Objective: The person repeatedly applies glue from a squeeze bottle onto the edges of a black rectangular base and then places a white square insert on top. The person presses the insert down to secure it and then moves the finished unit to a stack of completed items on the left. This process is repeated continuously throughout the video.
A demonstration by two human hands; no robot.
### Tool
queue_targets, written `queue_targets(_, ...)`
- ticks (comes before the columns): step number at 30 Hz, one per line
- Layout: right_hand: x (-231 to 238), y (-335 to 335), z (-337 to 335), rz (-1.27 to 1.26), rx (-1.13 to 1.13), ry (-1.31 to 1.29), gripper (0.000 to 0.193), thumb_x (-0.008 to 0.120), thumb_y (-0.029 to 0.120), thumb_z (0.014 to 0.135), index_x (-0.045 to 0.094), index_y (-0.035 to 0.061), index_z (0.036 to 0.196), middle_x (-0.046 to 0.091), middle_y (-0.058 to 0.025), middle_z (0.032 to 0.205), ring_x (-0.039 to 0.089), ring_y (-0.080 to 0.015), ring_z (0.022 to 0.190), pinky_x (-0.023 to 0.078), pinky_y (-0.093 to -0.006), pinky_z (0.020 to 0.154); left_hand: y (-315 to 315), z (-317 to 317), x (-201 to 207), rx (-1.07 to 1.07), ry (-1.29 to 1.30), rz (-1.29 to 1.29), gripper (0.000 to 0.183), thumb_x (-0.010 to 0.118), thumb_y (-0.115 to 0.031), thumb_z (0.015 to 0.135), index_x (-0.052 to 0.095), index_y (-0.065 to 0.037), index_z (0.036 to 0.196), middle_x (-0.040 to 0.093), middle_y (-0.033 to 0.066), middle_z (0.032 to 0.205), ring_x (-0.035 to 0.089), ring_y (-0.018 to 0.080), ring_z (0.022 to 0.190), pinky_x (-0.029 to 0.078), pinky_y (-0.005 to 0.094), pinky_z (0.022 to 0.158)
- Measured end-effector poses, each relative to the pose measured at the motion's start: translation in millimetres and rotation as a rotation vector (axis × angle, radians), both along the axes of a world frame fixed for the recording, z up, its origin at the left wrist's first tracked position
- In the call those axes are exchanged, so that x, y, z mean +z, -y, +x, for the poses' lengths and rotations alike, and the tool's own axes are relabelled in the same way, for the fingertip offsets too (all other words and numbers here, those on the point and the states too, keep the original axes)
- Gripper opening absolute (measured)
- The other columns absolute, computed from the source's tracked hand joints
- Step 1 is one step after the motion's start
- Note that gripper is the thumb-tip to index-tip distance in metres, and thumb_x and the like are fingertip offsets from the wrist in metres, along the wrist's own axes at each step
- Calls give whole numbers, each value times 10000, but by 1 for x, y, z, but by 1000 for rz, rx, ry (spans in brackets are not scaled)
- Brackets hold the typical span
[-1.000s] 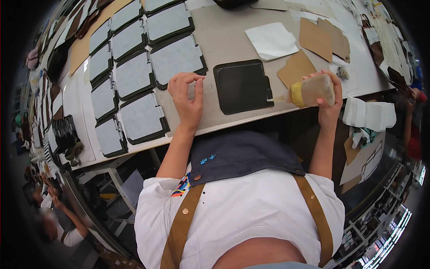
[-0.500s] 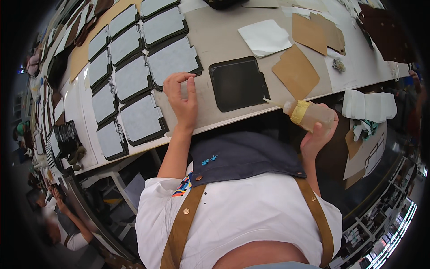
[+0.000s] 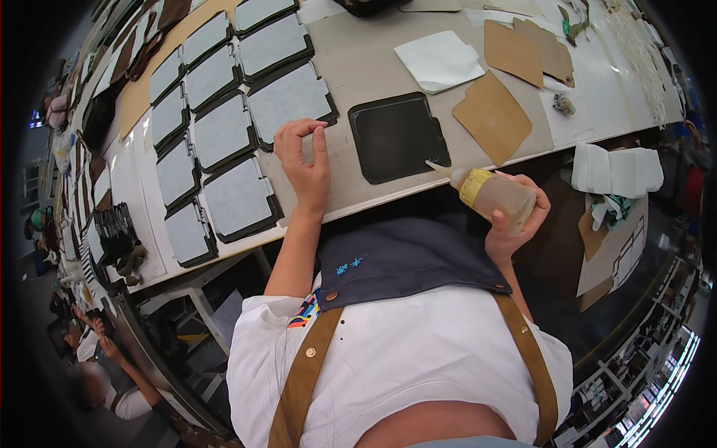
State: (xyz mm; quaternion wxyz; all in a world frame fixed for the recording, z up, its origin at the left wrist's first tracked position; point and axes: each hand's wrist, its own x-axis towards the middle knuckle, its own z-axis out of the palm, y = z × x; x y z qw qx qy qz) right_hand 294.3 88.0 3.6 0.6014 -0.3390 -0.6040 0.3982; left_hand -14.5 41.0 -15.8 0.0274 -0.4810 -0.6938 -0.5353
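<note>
Hands apart — left point(image 3: 305, 160) pinching air above the table point(image 3: 373, 67), right point(image 3: 515, 224) gripping a tilted glue bottle point(image 3: 489, 190).

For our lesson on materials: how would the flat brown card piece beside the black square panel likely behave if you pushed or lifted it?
The flat brown card piece lies thin and level on the grey worktop, so it probably slides easily and feels light. Lifted by a corner, it would likely bend slightly rather than flop.

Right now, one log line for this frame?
left hand: resting on table beside black panel | right hand: holding squeeze bottle, tip toward panel
</note>
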Motion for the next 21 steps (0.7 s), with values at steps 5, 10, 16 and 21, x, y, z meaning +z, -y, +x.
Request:
queue_targets(5, -1, 4, -16, 31, 102, -7, 759, 860, 371, 834, 337, 47, 1279, 508, -204, 1242, 601, -307, 1150, 508, -468, 1017, 1, -1, -2, 1, 22, 18, 41, 649, -101, 960, 665, -64, 963, 668, 54, 1030, 550, 226, 1074, 378, 362, 1006)
queue_targets(10, -8, 9, -35, 37, 198, -21, 781, 880, 378, 810, 337, 57, 1271, 522, -204, 1228, 613, -319, 1134, 527, -465, 984, 0, 0, 0, -11, 72, 36, 45, 668, -124, 947, 674, -80, 956, 667, 45, 1015, 550, 236, 1078, 352, 385, 1022)
queue_targets(16, -11, 14, -60, 45, 318, -48, 810, 887, 384, 798, 329, 51, 1281, 525, -209, 1236, 621, -324, 1131, 528, -478, 984, 2, -1, 0, 11, 0, 4, 33, 646, -93, 960, 662, -63, 963, 666, 58, 1033, 560, 222, 1081, 381, 352, 1010)
queue_targets(21, 5, -5, -59, -196, 17, -225, 782, 604, 618, 947, 373, 7, 1377, 518, -172, 1327, 574, -324, 1230, 449, -474, 1083, 0, 0, 1, 12, 21, 8, 30, 636, -76, 962, 658, -64, 977, 664, 60, 1045, 550, 225, 1097, 382, 357, 1013)
